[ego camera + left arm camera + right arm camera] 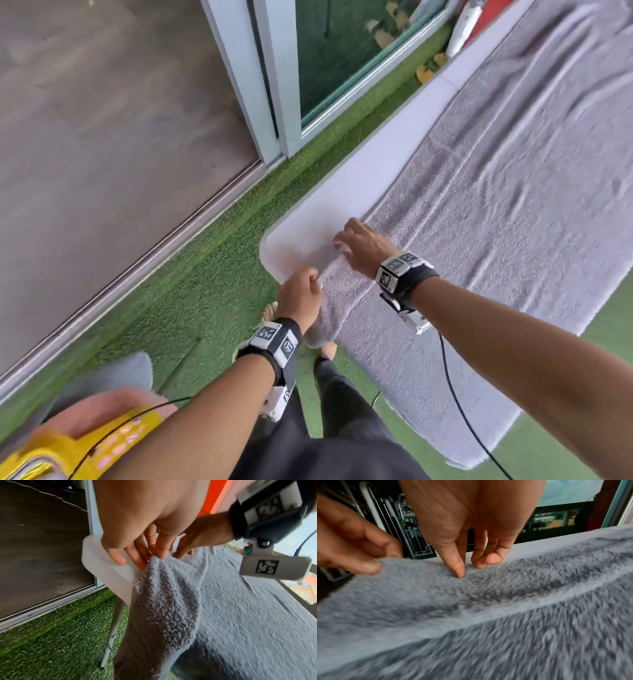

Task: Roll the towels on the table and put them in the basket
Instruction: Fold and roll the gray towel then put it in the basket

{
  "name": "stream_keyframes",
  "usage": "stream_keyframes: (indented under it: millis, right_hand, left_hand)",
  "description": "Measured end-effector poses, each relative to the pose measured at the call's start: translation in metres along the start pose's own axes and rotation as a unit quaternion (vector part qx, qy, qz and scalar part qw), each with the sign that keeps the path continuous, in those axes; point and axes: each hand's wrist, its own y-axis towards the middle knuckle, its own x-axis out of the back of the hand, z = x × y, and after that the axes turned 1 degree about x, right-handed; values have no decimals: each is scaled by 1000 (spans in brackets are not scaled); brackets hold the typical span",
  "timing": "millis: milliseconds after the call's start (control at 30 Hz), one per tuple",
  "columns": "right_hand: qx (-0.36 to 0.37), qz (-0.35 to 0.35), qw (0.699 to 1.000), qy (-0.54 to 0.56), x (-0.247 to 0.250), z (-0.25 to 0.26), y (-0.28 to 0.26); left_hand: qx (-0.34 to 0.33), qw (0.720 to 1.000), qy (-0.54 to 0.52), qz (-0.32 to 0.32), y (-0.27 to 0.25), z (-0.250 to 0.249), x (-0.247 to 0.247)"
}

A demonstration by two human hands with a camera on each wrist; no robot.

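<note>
At the near corner of the white table, head view first: we saw the grey towel spread long across the top, its near end draped over the table edge toward the turf. The left hand pinched the towel's corner right at the rim, the right hand sat just beside it, fingers curled down onto the end hem. No roll had started yet, we judged. No basket in view, so we could not tell where it stood. A blurred pink and yellow thing sat low left on the turf; we could not tell what it was.

Left wrist view: the left hand's fingertips gripped a bunched peak of towel at the table corner, a lot of cloth hanging free below. Risk we judged: that hanging weight could drag the end off the table if the pinch slipped.

Right wrist view: the right hand was not clamped; index tip pressed down into the pile, the other fingers curled just above the towel. The left hand held the lifted edge beside it. Risks we judged: hands close together at one corner, so the first turn could go crooked and cone; wrinkles along the length could make a loose roll.
</note>
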Motion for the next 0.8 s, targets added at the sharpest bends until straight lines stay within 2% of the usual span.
stream_keyframes:
  millis: [100, 300, 433, 567, 800]
  right_hand:
    - [-21, 30, 999, -22, 28, -10, 26]
    - [-134, 54, 985, -95, 92, -54, 71]
    - [-202, 35, 972, -114, 119, -79, 98]
    - [-181, -17, 981, -71, 135, -79, 141]
    - [-135, -75, 987, -53, 147, -62, 188]
  left_hand:
    - [-12, 998, -65, 16, 10, 8, 29]
    - [-41, 997, -52, 38, 49, 27, 81]
    - [-35, 998, -45, 38, 70, 37, 102]
    - [-39, 998, -32, 39, 79, 39, 105]
    - [31, 998, -55, -14, 89, 38, 106]
